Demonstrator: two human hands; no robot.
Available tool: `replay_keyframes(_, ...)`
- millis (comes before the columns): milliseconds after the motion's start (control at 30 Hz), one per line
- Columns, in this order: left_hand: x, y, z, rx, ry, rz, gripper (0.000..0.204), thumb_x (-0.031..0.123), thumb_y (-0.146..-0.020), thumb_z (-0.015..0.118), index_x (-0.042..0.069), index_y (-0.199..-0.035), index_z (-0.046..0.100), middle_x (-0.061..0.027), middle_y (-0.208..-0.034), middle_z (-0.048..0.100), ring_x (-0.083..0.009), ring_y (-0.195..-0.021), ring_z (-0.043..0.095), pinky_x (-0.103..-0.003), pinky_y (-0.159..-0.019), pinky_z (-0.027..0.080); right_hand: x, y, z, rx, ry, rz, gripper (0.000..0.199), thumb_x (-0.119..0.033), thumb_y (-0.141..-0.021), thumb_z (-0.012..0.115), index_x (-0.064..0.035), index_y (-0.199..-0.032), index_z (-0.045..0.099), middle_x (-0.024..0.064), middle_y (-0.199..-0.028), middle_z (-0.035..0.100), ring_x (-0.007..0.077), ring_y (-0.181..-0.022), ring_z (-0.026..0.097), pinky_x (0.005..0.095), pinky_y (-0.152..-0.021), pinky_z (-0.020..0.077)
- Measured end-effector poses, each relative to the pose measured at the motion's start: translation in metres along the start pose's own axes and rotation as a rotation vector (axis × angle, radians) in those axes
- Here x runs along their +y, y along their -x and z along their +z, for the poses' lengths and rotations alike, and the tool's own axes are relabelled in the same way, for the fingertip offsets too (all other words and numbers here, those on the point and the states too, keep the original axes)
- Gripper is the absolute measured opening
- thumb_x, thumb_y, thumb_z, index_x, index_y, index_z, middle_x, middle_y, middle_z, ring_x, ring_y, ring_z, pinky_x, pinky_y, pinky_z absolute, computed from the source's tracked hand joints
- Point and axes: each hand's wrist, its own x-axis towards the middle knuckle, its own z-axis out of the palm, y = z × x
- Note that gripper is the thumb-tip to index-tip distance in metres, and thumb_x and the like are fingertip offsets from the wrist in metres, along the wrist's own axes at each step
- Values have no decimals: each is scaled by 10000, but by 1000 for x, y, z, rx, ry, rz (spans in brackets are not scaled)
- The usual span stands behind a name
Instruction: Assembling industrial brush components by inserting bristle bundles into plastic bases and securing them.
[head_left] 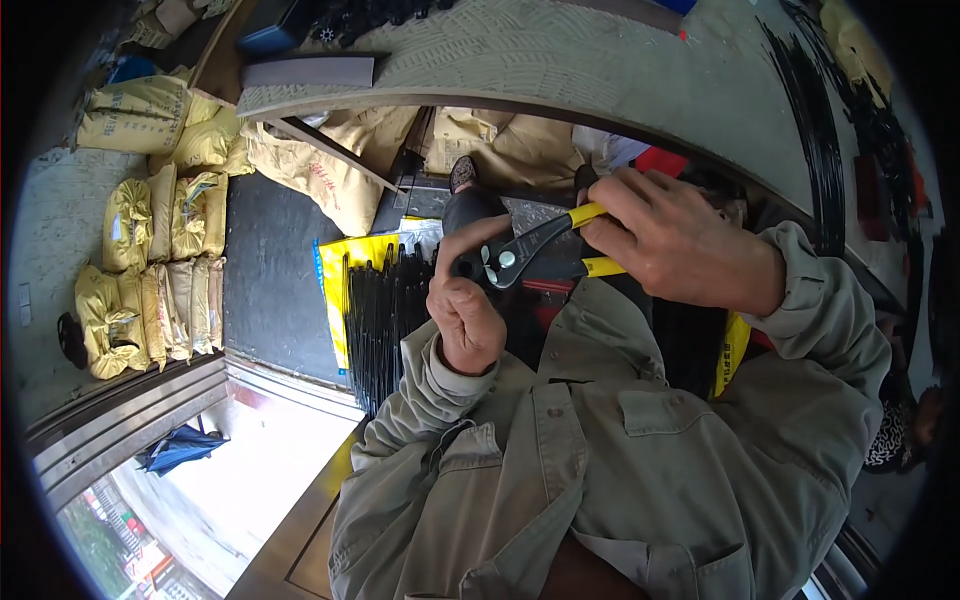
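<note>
My right hand (675,240) is closed around the handles of slip-joint pliers (535,245), black with yellow grips. The handles stand apart, and the jaws point left toward my other hand. My left hand (465,325) is curled, its thumb and index finger around a small black round part (464,268) right at the jaws. What exactly that part is, I cannot make out. Below and left of the left hand, a thick bundle of thin black rods (385,320) stands against a yellow sack (350,262).
A grey worktop (560,60) curves across beyond my hands, with long black strips (815,130) on its right. Brown paper sacks (335,170) lie under it. Yellowish sacks (130,310) are stacked along the left wall. A blue umbrella (182,448) lies outside the doorway.
</note>
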Motion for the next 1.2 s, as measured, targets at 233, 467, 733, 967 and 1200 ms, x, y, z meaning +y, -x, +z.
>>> replay_keyframes(233,-3,-4,-15,-389,454,-36,742,608,-853,240,-46,-1067,521,-58,-863,546,-71,-620,449,-210,-596,360,15,-4,-20,-163,-532,30,243,8,-727,567,-13,-956,488,93,-951,508,198,-845,561,289,-649,461)
replay_keyframes(467,-2,1,-9,-446,487,-34,721,612,-843,258,-34,-1024,522,-43,-843,530,-70,-620,435,-202,-584,352,22,-3,-42,-738,-1100,301,236,12,-767,553,-26,-978,453,43,-802,564,175,-762,585,288,-631,443)
replay_keyframes(733,-3,3,-1,-363,381,16,598,498,-911,251,-29,-1057,494,-42,-796,522,-61,-613,418,-204,-566,340,19,-6,-26,-621,-831,108,212,-43,-806,552,-39,-988,445,56,-911,582,152,-744,573,296,-635,433)
replay_keyframes(967,35,-16,-133,608,665,273,588,564,-880,315,38,-1097,465,-30,-655,457,-126,-541,399,-251,-520,323,97,39,30,28,-134,496,308,-174,-881,498,-24,-1142,432,182,-1084,483,303,-992,506,354,-811,413)
replay_keyframes(1200,87,58,-265,248,294,845,610,657,-787,396,53,-765,477,-22,-619,425,-102,-504,343,-280,-462,280,181,76,76,-13,341,578,388,-237,-889,499,-48,-1219,425,180,-1195,458,337,-1068,478,388,-859,404)
